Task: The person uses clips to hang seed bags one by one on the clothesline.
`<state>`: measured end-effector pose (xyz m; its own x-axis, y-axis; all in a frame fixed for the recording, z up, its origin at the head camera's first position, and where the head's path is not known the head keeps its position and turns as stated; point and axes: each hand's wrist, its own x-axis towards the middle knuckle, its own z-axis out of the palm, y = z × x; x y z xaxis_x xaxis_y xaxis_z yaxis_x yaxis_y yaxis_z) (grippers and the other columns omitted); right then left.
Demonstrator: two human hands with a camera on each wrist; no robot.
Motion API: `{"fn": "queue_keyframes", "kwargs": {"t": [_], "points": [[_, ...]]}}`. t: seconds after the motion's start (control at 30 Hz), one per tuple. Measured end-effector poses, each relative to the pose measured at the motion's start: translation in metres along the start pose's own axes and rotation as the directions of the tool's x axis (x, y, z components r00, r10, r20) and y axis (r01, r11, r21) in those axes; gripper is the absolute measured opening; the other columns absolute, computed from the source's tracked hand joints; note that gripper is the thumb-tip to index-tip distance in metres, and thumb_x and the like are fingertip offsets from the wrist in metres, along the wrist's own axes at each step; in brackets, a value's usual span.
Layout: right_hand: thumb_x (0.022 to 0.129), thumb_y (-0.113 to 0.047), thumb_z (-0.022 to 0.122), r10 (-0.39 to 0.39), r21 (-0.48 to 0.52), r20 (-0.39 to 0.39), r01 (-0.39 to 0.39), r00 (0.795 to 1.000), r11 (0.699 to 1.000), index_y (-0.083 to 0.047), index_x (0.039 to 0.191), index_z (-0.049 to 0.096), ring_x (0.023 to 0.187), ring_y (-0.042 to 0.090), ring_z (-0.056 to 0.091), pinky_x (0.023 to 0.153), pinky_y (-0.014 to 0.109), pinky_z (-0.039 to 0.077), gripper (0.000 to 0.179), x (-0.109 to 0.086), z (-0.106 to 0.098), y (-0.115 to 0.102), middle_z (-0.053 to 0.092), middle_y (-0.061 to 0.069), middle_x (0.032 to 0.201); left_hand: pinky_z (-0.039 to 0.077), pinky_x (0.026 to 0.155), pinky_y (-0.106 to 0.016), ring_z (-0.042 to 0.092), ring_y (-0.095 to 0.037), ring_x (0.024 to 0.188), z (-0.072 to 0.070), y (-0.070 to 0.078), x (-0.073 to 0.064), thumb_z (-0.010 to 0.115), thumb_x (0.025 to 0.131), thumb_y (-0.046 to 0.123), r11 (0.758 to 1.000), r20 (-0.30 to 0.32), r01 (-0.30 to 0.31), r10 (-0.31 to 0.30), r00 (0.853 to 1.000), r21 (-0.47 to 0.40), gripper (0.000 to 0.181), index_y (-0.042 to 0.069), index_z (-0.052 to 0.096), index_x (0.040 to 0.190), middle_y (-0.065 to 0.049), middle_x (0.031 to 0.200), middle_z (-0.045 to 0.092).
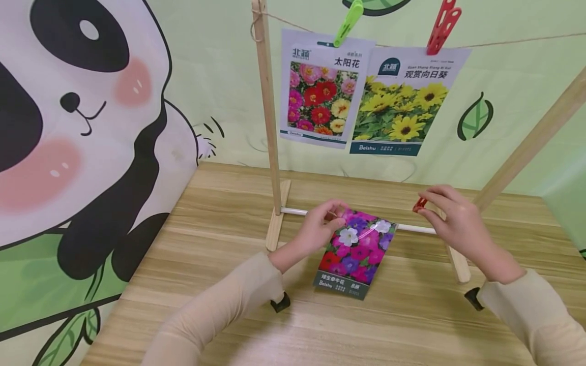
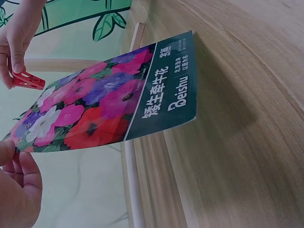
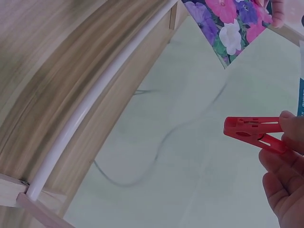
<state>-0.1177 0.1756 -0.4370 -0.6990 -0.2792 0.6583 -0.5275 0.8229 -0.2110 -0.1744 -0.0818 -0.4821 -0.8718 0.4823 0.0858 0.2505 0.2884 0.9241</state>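
Observation:
My left hand (image 1: 319, 226) pinches the top left corner of a seed packet (image 1: 359, 249) printed with pink, purple, red and white flowers. The packet hangs tilted above the table, casting a shadow in the left wrist view. My right hand (image 1: 460, 221) holds a red clothespin (image 3: 251, 132) by its handle end between thumb and fingers, to the right of the packet. Overhead, two more seed packets hang side by side from a string: one with mixed red, pink and yellow flowers (image 1: 319, 99) under a green clothespin (image 1: 349, 23), one with sunflowers (image 1: 403, 112) under a red clothespin.
A wooden post (image 1: 269, 112) on a foot stands left, and another post (image 1: 533, 140) leans at right. A white rod (image 1: 416, 229) joins them low down, behind the hands. The wood-grain table (image 1: 220, 325) meets a green wall printed with a panda (image 1: 105, 168).

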Motion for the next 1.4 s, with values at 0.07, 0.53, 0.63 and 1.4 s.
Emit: {"fn": "queue_keyframes", "kwargs": {"t": [0.07,0.53,0.63,1.4], "points": [[0.06,0.007,0.074,-0.001,-0.001,-0.001,0.001,1.0,1.0,0.007,0.098,0.063,0.08,0.026,0.059,0.067,0.02,0.043,0.039,0.001,-0.001,0.0,0.06,0.017,0.097,0.044,0.063,-0.02,0.053,-0.017,0.079,0.0,0.0,0.001,0.054,0.087,0.006,1.0,-0.01,-0.003,0.003,1.0,-0.001,0.022,0.013,0.057,0.108,-0.007,0.092,0.056],[0.061,0.009,0.074,-0.014,-0.032,-0.02,0.013,1.0,0.999,0.009,0.096,0.063,0.075,0.023,0.057,0.065,0.013,0.04,0.037,0.012,-0.01,0.001,0.059,0.017,0.094,0.044,0.063,-0.019,0.052,-0.015,0.081,0.003,0.008,0.008,0.054,0.087,0.008,1.0,-0.073,0.005,-0.006,0.997,-0.013,0.024,0.014,0.056,0.11,-0.004,0.09,0.053],[0.059,0.008,0.075,-0.005,-0.044,-0.019,0.004,1.0,0.999,0.008,0.096,0.063,0.078,0.024,0.058,0.069,0.008,0.037,0.038,0.014,-0.012,0.001,0.059,0.017,0.095,0.044,0.064,-0.02,0.052,-0.015,0.081,0.003,0.01,0.009,0.054,0.088,0.009,0.999,-0.086,0.021,-0.023,0.996,-0.024,0.024,0.016,0.056,0.11,-0.003,0.09,0.052],[0.059,0.011,0.074,-0.017,-0.024,-0.057,0.015,0.998,1.0,0.008,0.1,0.063,0.084,0.028,0.056,0.079,-0.001,0.027,0.042,0.025,-0.031,0.004,0.059,0.019,0.096,0.044,0.064,-0.019,0.052,-0.018,0.08,0.005,0.028,0.02,0.054,0.087,0.006,0.997,-0.136,-0.052,0.045,0.99,-0.054,0.023,0.015,0.056,0.108,-0.005,0.09,0.052]]}}
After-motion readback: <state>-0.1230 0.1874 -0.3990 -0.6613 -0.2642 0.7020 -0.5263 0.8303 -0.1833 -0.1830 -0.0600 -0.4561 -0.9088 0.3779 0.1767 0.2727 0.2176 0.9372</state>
